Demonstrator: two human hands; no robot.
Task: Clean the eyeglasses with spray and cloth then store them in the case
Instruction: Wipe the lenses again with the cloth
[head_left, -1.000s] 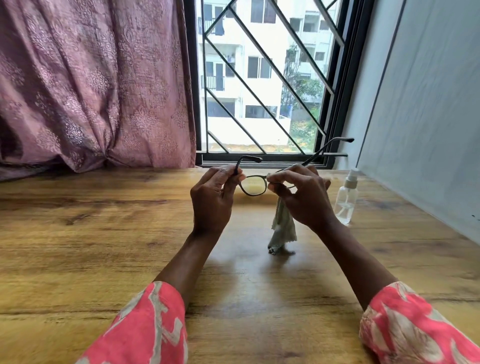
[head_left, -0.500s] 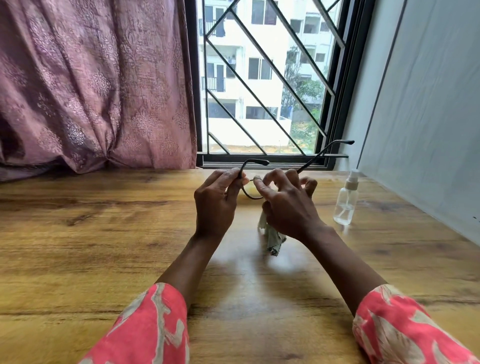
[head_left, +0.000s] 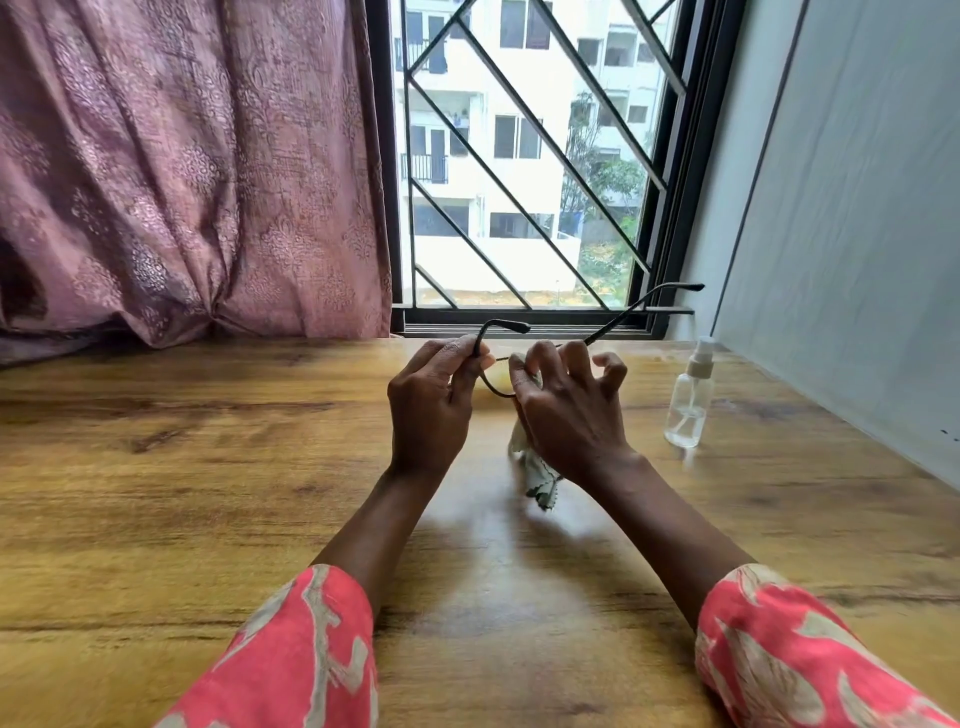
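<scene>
Eyeglasses (head_left: 491, 382) held above desk (head_left: 156, 493) centre. Left hand (head_left: 434, 402) pinches frame; right hand (head_left: 566, 410) pinches cloth (head_left: 537, 480) on lens. Best: light circular rubs, frame steadied. Spray bottle (head_left: 688, 402) at 3 o'clock.

bare table (head_left: 156, 519) left and front of hands | spray bottle (head_left: 688, 402) stands right, near wall (head_left: 857, 260)
</scene>
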